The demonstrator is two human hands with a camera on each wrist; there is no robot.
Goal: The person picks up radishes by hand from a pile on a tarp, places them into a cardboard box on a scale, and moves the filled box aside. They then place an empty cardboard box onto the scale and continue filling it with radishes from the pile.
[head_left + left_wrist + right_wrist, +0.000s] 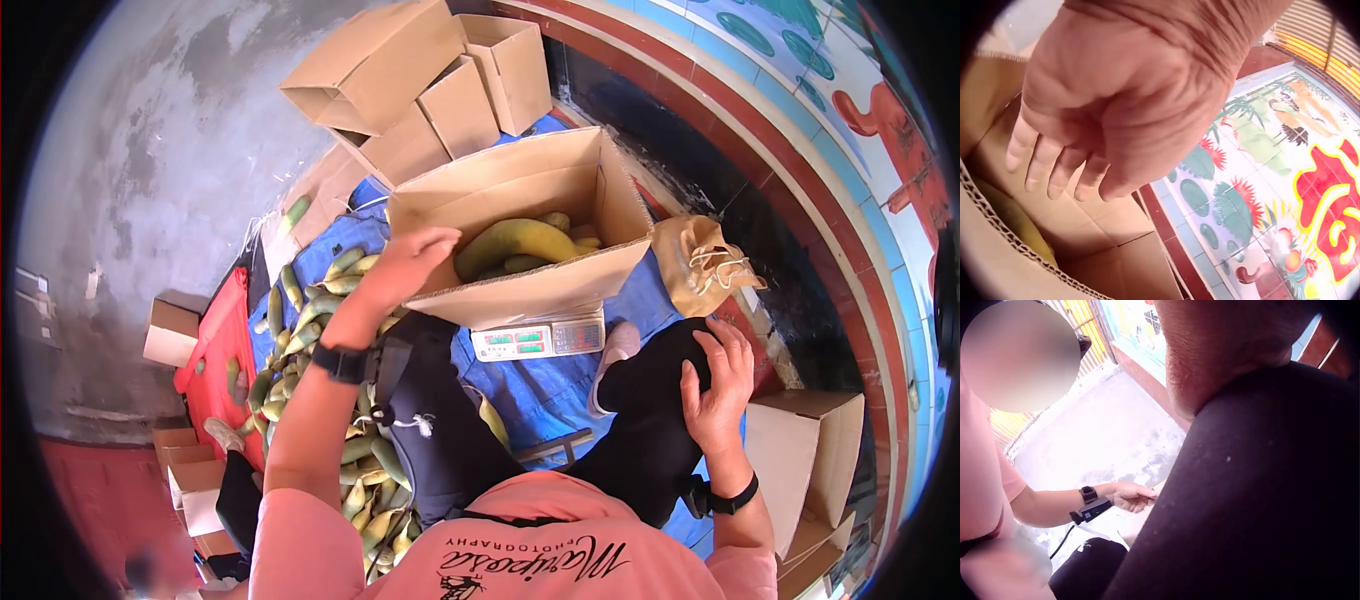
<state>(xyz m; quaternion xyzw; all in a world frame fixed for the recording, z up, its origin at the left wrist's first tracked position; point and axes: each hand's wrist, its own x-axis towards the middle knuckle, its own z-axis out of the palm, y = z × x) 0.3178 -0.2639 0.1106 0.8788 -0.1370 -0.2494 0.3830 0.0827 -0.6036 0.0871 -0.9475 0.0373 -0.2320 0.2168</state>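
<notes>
An open cardboard box rests on a white digital scale with lit displays. Inside lie a large curved yellow-green gourd and several smaller ones. My left hand is at the box's left rim, fingers extended and holding nothing; whether it touches the cardboard I cannot tell. In the left wrist view the hand hangs over the box opening, above the box wall. My right hand rests on the right knee, fingers relaxed and empty. Only part of that hand shows in the right wrist view.
Many green-yellow gourds are piled left of my legs on a blue tarp. Empty cardboard boxes stand behind, another at the right. A brown bag sits right of the box. Another person's leg shows at lower left.
</notes>
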